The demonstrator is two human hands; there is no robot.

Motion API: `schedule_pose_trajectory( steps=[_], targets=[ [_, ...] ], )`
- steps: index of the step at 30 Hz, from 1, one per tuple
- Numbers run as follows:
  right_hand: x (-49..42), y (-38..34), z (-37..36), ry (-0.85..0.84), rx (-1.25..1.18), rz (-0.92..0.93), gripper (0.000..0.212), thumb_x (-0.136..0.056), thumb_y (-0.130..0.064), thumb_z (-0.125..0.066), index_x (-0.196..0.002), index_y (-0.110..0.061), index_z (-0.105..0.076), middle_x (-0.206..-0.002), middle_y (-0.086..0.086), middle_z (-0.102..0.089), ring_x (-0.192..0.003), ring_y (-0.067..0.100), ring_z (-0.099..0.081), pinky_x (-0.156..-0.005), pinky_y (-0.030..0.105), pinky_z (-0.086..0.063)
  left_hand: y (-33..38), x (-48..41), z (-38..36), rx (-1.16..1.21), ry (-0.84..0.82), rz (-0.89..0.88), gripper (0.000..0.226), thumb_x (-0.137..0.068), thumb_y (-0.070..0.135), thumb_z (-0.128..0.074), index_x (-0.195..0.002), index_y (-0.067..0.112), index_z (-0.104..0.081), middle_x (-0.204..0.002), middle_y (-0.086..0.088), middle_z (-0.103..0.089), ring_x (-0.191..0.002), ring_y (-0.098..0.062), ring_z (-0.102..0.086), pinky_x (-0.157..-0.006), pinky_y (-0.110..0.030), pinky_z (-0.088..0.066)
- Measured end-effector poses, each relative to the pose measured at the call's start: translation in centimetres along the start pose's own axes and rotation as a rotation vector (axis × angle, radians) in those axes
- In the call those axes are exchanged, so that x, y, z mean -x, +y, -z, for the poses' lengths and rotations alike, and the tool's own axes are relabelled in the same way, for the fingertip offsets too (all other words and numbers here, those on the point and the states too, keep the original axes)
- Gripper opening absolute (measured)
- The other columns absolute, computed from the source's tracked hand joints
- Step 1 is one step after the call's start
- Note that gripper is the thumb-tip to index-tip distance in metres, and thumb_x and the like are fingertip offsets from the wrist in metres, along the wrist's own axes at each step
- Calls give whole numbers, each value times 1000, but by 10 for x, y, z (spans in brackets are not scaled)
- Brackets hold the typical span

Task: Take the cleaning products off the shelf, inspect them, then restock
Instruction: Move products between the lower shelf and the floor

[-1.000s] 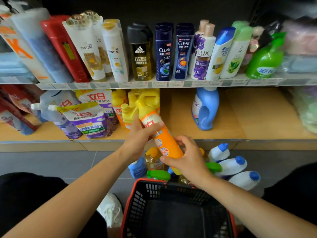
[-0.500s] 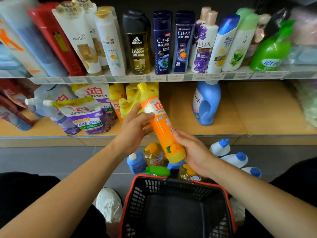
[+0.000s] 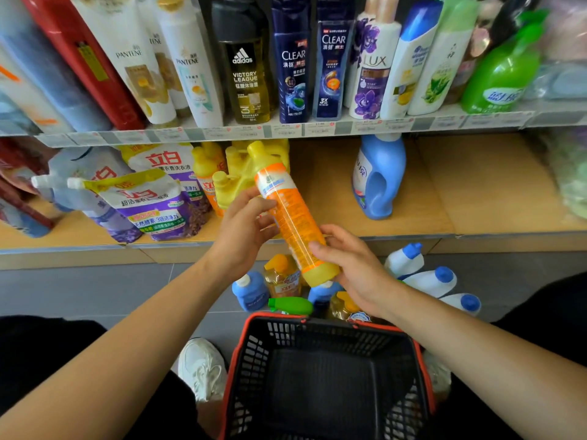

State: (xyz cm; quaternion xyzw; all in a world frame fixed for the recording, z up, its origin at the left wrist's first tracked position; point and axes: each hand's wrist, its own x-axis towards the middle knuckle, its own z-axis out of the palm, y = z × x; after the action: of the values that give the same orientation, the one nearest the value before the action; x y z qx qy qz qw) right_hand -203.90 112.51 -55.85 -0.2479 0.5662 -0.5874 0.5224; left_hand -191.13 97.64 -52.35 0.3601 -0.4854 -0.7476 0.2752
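Orange bottle — left hand, right hand gripping, fingers curled.

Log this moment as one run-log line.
phase: inspect | left hand: grips orange bottle near top | right hand: grips its base | bottle: tilted, cap up-left | basket: below hands

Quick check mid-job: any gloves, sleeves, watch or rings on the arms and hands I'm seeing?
No. The left hand and right hand are bare: no gloves, rings or watch show. Both forearms are uncovered to the frame's edge, no sleeves in view. Below them, black clothing and a white sneaker.
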Motion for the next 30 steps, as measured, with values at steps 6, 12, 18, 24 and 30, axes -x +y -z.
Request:
schedule_pose_trajectory(
  steps=[6, 12, 18, 24, 30],
  targets=[
    [3, 3, -6, -134, 56, -59, 43, -81, -37, -76, -120, -21, -69, -118, 13, -72, -111, 30, -68, -99, 52, -51, 6, 7, 0, -128, -68, -84, 65, -74, 22, -79, -133, 6, -57, -118, -19, -71, -101, -27, -73, -80, -35, -60],
    [2, 4, -3, -29, 190, 26, 64, -66, -29, -87, -122, -21, -58, -115, 4, -73, -105, 28, -71, -99, 52, -54, 3, 5, -3, -123, -29, -45, 52, -89, 25, -71, -133, 1, -55, -123, -19, -69, -110, -33, -69, -100, -50, -53],
    [-4, 1, 2, -131, 349, 48, 56, -68, -42, -86, -119, -34, -63, -116, -5, -73, -106, 16, -70, -93, 40, -58, 9, 12, 1, -223, -44, -160, 63, -73, 25, -88, -128, 16, -57, -108, -9, -76, -94, -28, -75, -75, -42, -63],
    [-10, 1, 3, -16, 397, 280, 53, -69, -37, -87, -115, -43, -63, -116, -2, -72, -111, 23, -68, -94, 58, -53, -8, 29, -12, -612, -178, -434, 66, -63, 26, -95, -122, 15, -66, -103, -9, -72, -94, -29, -70, -80, -45, -60],
    [-5, -5, 8, 7, 452, 307, 61, -66, -40, -86, -121, -26, -64, -111, 0, -73, -107, 24, -68, -93, 57, -53, 12, 36, -14, -607, -210, -571, 45, -77, 31, -85, -119, 25, -70, -111, -4, -73, -101, -20, -69, -84, -41, -60]
  ],
)
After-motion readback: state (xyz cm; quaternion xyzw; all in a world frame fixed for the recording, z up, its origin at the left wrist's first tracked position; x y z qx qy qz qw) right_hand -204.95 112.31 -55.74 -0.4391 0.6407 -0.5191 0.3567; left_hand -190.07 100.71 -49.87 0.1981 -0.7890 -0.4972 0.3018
